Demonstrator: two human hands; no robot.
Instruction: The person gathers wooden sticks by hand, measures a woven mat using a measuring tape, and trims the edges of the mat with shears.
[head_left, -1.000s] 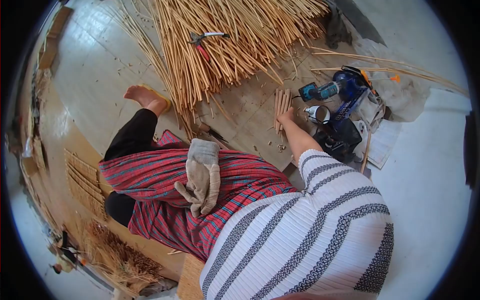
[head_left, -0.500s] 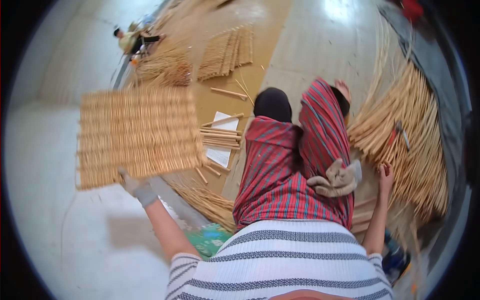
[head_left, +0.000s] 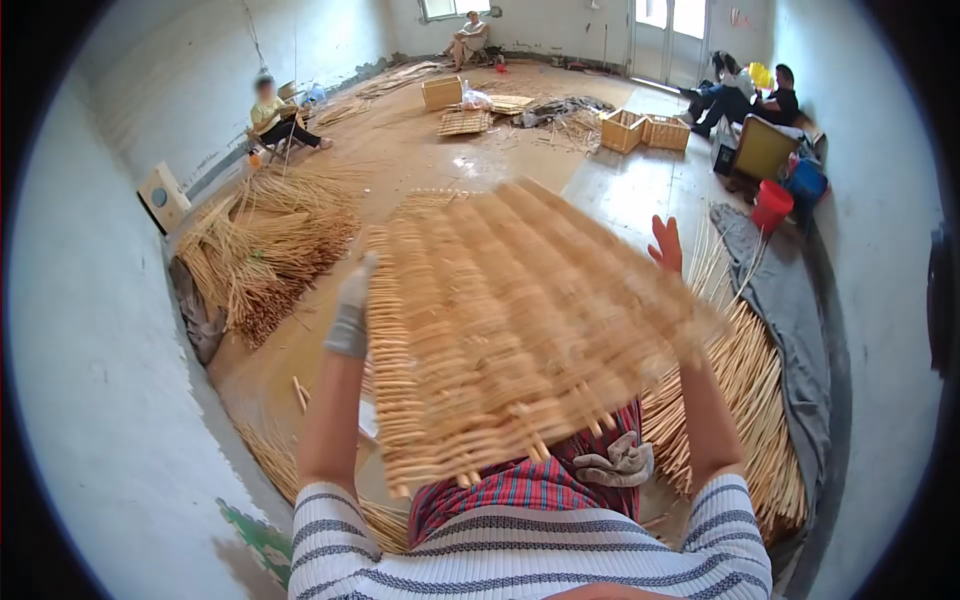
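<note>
- Mat (head_left: 520, 330), position: it is tilting in front of me, above my lap (head_left: 500, 495), between my forearms.
- Left edge: my gloved left hand (head_left: 353, 300) is standing against it. The fingertips are partly hiding at the border, so I cannot tell whether they are closing on it.
- Right edge: my bare right hand (head_left: 667, 245) is standing open just past it, fingers spreading upward. The mat's blurred corner is overlapping my wrist in view; I cannot tell whether they are touching.
- Near edge: it is overlapping my lap in view. A loose glove (head_left: 620, 463) is lying there, near this edge's right end.
- Far edge: it is facing the floor (head_left: 400, 150), which is stretching well away toward two boxes (head_left: 645, 132).
- Left side: the wall (head_left: 110, 330) is running beyond my arm. A reed heap (head_left: 265, 250) is lying between wall and mat, apart from the mat.
- Right side: a stick pile (head_left: 750, 420) is lying beside my forearm, with grey cloth (head_left: 780, 290) bordering it.
- Mat, appearance: it is showing tan, flat and four-sided, with thin sticks packing closely and ridged bands crossing them. Several thicker stubs are projecting from the near edge. The right half is blurring most.
</note>
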